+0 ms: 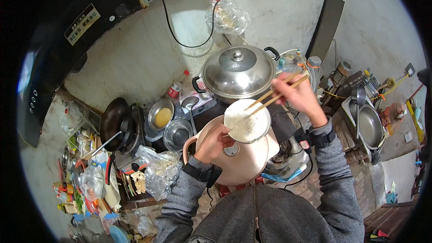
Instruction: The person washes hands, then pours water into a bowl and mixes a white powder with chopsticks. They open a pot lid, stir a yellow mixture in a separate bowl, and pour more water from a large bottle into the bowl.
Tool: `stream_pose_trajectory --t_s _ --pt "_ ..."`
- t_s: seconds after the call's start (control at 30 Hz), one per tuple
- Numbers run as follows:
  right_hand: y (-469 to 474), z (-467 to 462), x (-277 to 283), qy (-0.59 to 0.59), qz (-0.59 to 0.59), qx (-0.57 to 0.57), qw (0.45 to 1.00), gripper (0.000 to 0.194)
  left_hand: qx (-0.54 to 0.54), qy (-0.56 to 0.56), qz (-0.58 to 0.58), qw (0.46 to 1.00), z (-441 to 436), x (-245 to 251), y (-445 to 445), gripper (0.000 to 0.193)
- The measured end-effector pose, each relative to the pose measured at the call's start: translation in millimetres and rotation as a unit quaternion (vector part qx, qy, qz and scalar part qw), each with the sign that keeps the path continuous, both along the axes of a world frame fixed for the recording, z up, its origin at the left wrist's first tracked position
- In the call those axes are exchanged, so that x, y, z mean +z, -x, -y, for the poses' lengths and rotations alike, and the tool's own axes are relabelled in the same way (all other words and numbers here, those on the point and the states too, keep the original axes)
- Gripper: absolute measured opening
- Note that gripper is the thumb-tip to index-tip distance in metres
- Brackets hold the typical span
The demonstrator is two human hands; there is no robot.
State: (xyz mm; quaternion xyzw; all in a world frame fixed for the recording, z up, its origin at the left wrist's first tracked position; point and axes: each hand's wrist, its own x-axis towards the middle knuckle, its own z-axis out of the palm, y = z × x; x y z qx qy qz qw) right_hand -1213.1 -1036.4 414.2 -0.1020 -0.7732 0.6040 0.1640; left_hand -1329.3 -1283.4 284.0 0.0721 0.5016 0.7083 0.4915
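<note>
My left hand [213, 143] grips the near-left rim of a white bowl [236, 126] and holds it tilted. Inside lies a pale, whitish paste or batter [248, 125], whose exact kind I cannot tell. In my right hand [297, 91] is a pair of wooden chopsticks [265, 104], slanting down with their tips in the bowl. Below the bowl stands a pale pink cooker [246, 165] with a looped side handle and a round panel, partly hidden by the bowl and my left hand.
Beyond the bowl stands a large lidded steel pot [243, 81]. To the left are a metal bowl with yellow contents [163, 118], another metal bowl [178, 135], a ladle [190, 103] and a dark wok [114, 121]. A metal basin [370, 126] sits at right.
</note>
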Motion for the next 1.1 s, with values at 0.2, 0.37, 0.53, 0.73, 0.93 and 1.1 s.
stream_pose_trajectory --t_s 0.2,0.37,0.53,0.73,0.93,1.1 --pt "1.3 -6.7 -13.6 0.065 0.009 0.077 0.995 0.027 -0.026 0.022 0.016 0.999 -4.8 -3.8 1.0 0.036" --pt "-4.7 -8.5 -25.1 0.031 0.117 -0.052 0.991 0.025 -0.043 0.016 0.021 0.999 -2.2 -7.5 1.1 0.044" --pt "-12.3 -4.9 -35.7 0.003 0.049 -0.061 0.997 0.025 -0.058 0.014 0.02 0.998 -1.6 -15.2 -0.1 0.049" --pt "-24.1 2.7 -42.7 0.037 0.017 -0.051 0.998 0.025 -0.102 0.027 0.006 0.994 -1.4 -25.1 -1.3 0.05" --pt "-41.9 10.3 -48.0 0.083 0.079 0.034 0.993 0.022 -0.105 0.026 0.007 0.994 -0.5 -32.0 -7.5 0.05" --pt "-52.7 9.7 -54.1 0.016 0.054 -0.123 0.991 0.022 -0.084 0.027 0.024 0.996 -0.4 -38.6 -15.0 0.048"
